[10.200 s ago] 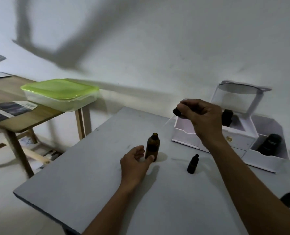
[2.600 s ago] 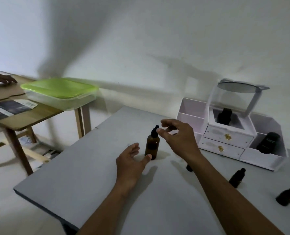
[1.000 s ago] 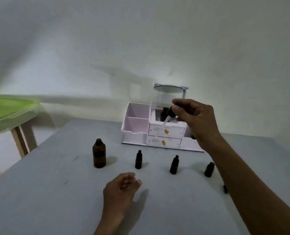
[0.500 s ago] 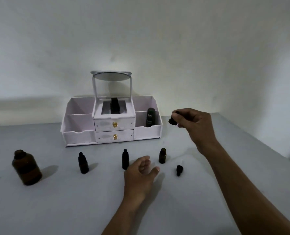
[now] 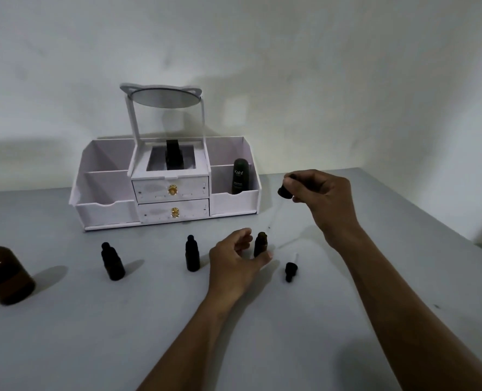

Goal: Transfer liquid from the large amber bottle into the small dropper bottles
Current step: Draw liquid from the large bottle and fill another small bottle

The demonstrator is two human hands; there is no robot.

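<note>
The large amber bottle stands uncapped at the table's far left. Two capped small dropper bottles stand in a row mid-table. A third small bottle is open; my left hand curls around its base, thumb touching it. My right hand pinches the black bulb of the large dropper above and right of that open bottle, its thin glass tube slanting down toward the mouth. A small dropper cap lies on the table to the right.
A white cosmetic organiser with two drawers and a mirror stands at the back against the wall, holding a dark tube and a black bottle. The grey table's right edge runs diagonally past my right arm.
My left hand has moved forward and closed around the open small bottle. My right hand has brought the large dropper lower and nearer to it. The view shifted slightly left.
</note>
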